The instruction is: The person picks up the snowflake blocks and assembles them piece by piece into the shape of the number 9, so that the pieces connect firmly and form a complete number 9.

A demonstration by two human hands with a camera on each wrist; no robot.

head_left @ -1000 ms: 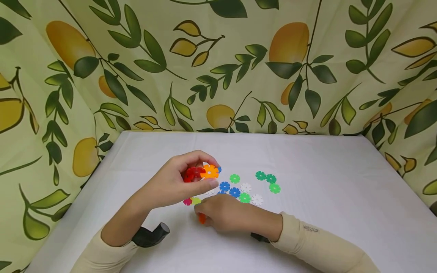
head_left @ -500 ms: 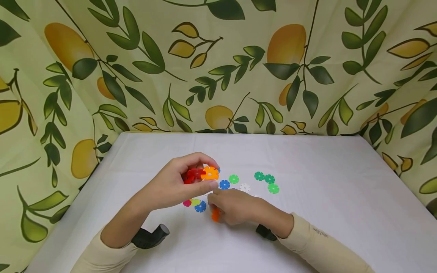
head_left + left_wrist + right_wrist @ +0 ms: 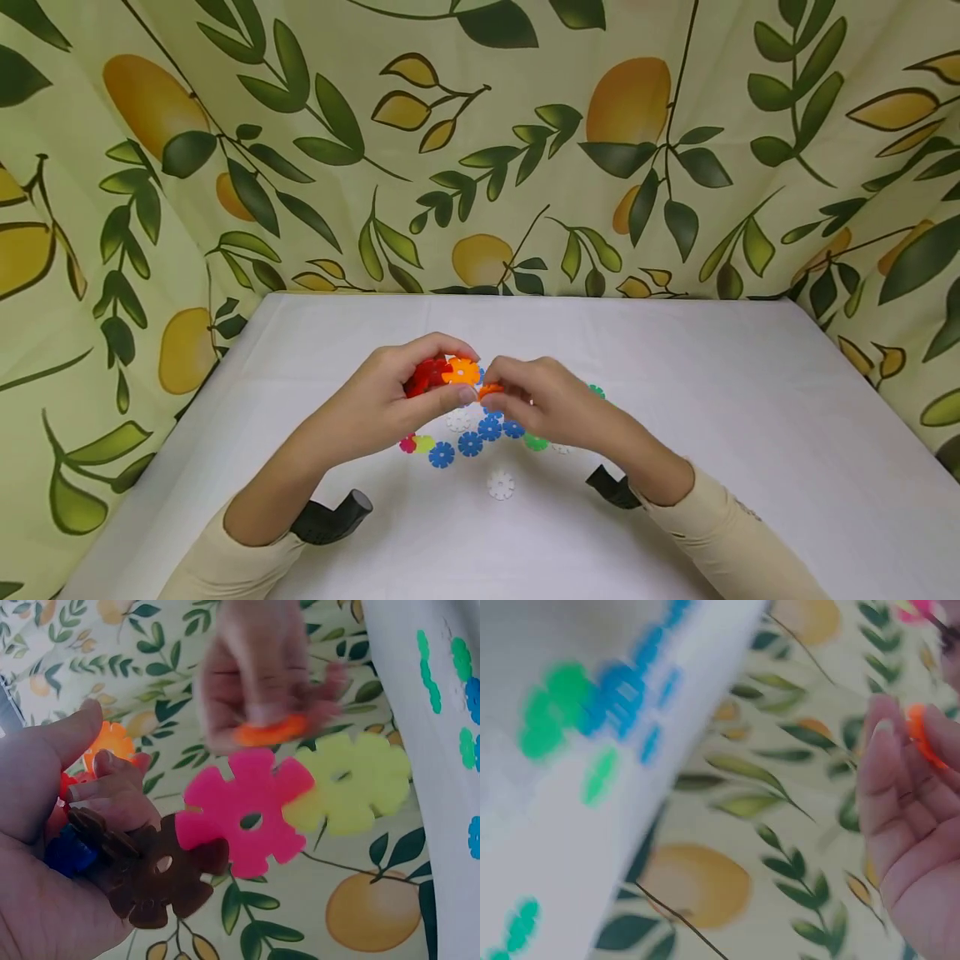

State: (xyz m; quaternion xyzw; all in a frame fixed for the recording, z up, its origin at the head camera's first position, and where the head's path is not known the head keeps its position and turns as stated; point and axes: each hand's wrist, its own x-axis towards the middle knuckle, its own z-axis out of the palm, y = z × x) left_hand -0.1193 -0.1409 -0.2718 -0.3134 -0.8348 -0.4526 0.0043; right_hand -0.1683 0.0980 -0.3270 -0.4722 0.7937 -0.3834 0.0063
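Observation:
My left hand (image 3: 390,396) is raised over the table and grips a linked chain of notched plastic discs. An orange disc (image 3: 461,372) and red discs (image 3: 427,377) show between its thumb and fingers. In the left wrist view, a brown disc (image 3: 161,870), a pink disc (image 3: 247,814) and a yellow disc (image 3: 349,782) extend from that hand, joined edge to edge. Beside it, my right hand (image 3: 551,404) pinches another orange disc (image 3: 271,730) between thumb and fingertips, close to the left thumb. The right wrist view shows this pinched disc edge-on.
Loose blue discs (image 3: 470,444) lie in a row on the white-covered table (image 3: 675,358) below the hands. A white disc (image 3: 501,483) lies nearer the front. Green discs (image 3: 536,442) are partly behind the right hand. Patterned cloth (image 3: 420,167) surrounds the table.
My right hand has risen from the table with its orange disc and moved up beside the left hand. Several blue discs and a white disc show where it was. The left hand stays nearly still.

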